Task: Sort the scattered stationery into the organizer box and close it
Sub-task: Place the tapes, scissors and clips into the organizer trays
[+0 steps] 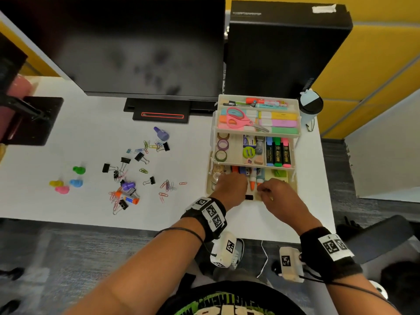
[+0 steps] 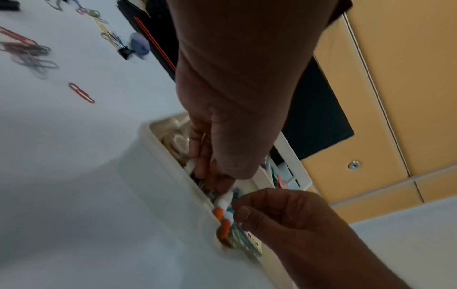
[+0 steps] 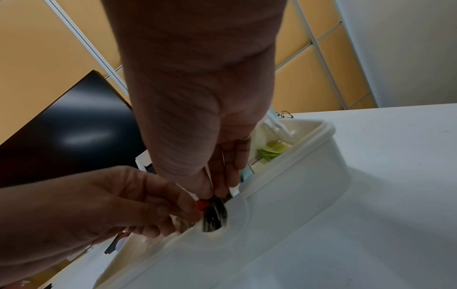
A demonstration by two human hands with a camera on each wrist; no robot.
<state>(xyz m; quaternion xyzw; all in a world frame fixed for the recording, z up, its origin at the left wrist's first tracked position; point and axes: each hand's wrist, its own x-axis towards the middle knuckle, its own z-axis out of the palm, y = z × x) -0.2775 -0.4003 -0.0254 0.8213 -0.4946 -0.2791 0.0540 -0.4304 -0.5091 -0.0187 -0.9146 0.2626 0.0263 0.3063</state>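
The cream three-tier organizer box (image 1: 210, 178) stands open at the desk's right, its upper trays holding highlighters, pink scissors and tape rolls. Both hands are in the front of the bottom tier beside orange-tipped glue pens (image 1: 252, 184). My left hand (image 1: 234, 185) reaches in with pinched fingers (image 2: 212, 176), and a wire loop shows between them. My right hand (image 1: 263, 190) pinches a dark bunch of metal clips (image 3: 215, 213) at the box's front wall (image 3: 284, 176). Binder clips (image 1: 124, 160), paper clips (image 1: 167, 185), a glue stick (image 1: 127, 197) and coloured pins (image 1: 68, 180) lie scattered to the left.
A dark monitor (image 1: 136, 42) on its stand (image 1: 159, 112) fills the back. A black box (image 1: 284, 46) rises behind the organizer, with a lidded cup (image 1: 310, 108) to its right. A purple bottle (image 1: 161, 133) sits near the stand.
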